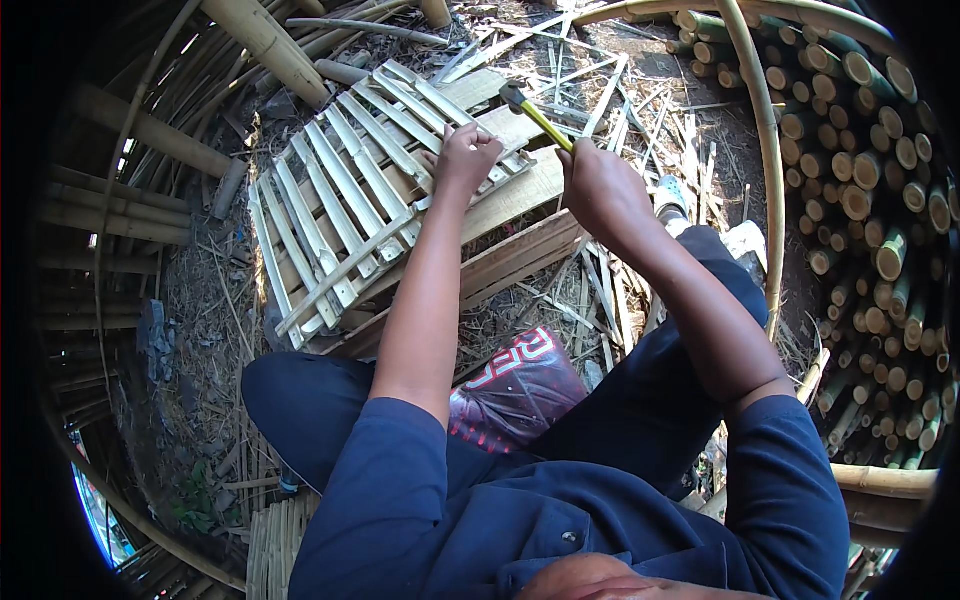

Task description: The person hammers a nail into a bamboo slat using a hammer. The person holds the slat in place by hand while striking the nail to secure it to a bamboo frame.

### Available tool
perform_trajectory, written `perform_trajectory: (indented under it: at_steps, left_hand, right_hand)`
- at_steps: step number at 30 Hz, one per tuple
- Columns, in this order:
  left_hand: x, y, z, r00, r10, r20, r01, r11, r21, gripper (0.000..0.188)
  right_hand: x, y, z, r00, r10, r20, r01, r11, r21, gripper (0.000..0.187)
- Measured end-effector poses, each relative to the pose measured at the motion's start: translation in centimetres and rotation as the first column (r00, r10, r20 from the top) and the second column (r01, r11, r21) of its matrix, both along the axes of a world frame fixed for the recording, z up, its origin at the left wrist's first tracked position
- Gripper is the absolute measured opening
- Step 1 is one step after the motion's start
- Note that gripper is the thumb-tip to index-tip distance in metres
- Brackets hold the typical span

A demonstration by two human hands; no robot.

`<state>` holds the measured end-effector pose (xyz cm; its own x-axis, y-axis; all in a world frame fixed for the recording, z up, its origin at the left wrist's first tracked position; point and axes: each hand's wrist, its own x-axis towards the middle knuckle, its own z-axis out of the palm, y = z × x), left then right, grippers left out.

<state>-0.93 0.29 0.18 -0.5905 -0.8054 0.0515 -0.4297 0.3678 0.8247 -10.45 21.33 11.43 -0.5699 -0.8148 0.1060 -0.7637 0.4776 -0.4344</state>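
In front of me a panel of split bamboo slats (330, 190) lies across wooden boards, with a crosswise bamboo strip (345, 262) along its near side. My left hand (467, 158) is closed at the panel's right part, fingers pinched down by the slats; whatever they hold is too small or hidden to name. To the right, my right hand (605, 195) is wrapped round the yellow handle of a hammer (540, 122). The dark hammer head is raised, up and to the right of my left hand, apart from the slats.
A wooden plank (525, 195) supports the panel's right side. Cut bamboo poles (860, 170) are stacked at the right behind a bent bamboo pole (765, 140). Thin bamboo strips (605, 100) litter the ground beyond. A printed dark red cloth (520, 390) lies between my legs.
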Motion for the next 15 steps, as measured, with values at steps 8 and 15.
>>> perform_trajectory:
  at_steps: [8, 15]
  left_hand:
    - [0.5, -2.0, -2.3, 0.988, -0.13, -0.087, 0.127, 0.991, -0.036, 0.02]
    - [0.8, -1.9, -2.0, 0.991, -0.13, -0.019, 0.128, 0.988, -0.087, 0.019]
  right_hand:
    - [-2.3, 1.0, -1.2, 0.995, -0.051, 0.092, 0.047, 0.998, 0.046, 0.04]
    - [-2.2, 1.5, -1.5, 0.991, -0.058, 0.118, 0.05, 0.996, 0.069, 0.042]
